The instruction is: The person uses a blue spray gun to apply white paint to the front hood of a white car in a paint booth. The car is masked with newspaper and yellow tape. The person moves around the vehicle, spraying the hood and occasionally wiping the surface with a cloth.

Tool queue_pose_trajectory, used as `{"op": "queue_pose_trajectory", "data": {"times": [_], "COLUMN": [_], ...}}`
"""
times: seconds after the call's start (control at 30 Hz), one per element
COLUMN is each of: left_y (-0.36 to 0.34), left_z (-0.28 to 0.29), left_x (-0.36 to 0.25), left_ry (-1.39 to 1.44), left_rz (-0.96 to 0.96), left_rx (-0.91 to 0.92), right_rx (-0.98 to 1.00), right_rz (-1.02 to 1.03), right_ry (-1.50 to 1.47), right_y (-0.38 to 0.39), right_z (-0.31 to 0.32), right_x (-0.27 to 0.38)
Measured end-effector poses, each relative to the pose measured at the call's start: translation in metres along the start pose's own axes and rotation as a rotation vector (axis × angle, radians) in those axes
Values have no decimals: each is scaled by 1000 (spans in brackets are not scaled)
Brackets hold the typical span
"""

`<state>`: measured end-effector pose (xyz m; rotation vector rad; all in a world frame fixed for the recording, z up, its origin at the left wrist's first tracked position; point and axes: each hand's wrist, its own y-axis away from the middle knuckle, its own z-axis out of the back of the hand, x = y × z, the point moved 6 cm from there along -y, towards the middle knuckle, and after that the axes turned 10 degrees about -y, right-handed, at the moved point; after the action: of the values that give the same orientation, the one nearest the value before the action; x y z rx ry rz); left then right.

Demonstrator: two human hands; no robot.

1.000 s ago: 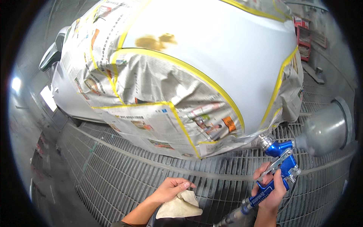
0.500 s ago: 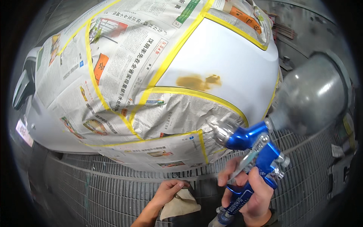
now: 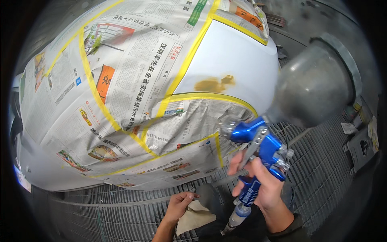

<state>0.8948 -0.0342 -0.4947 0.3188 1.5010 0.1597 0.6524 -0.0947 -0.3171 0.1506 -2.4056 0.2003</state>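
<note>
Right hand point(image 3: 266, 183) wrapped round handle of blue spray gun point(image 3: 268, 149), right of centre; trigger pull: can't tell. Grey cup point(image 3: 312, 82) leans to upper right. Left hand point(image 3: 179, 206), lower centre, pinches pale cloth point(image 3: 196, 218). White panel point(image 3: 234, 52) with brown patch point(image 3: 213, 84), upper centre, framed by yellow tape point(image 3: 192, 54) and newspaper point(image 3: 129, 92). To handle it well, the person should probably keep the cup steadier upright, nozzle square to the panel, cloth clear of the nozzle.
</note>
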Motion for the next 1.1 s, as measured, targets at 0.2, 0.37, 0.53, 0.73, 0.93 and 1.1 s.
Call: {"op": "queue_pose_trajectory", "data": {"times": [0.2,0.37,0.53,0.73,0.93,1.1], "left_y": [1,1,2,8,11,5], "left_z": [2,12,12,10,12,10], "left_x": [-3,4,-2,-4,0,4], "left_ry": [34,25,50,61,67,64], "left_rz": [-9,9,-38,-23,-27,47], "left_rx": [24,-31,-71,-99,-109,-113], "right_rx": [37,-286,-282,82,-76,-210], "right_rz": [58,219,224,-46,7,98], "right_ry": [-11,133,175,-21,39,211], "right_y": [-5,16,6,-14,-18,-9], "right_z": [6,49,44,0,41,58], "right_x": [5,28,32,28,52,85]}}
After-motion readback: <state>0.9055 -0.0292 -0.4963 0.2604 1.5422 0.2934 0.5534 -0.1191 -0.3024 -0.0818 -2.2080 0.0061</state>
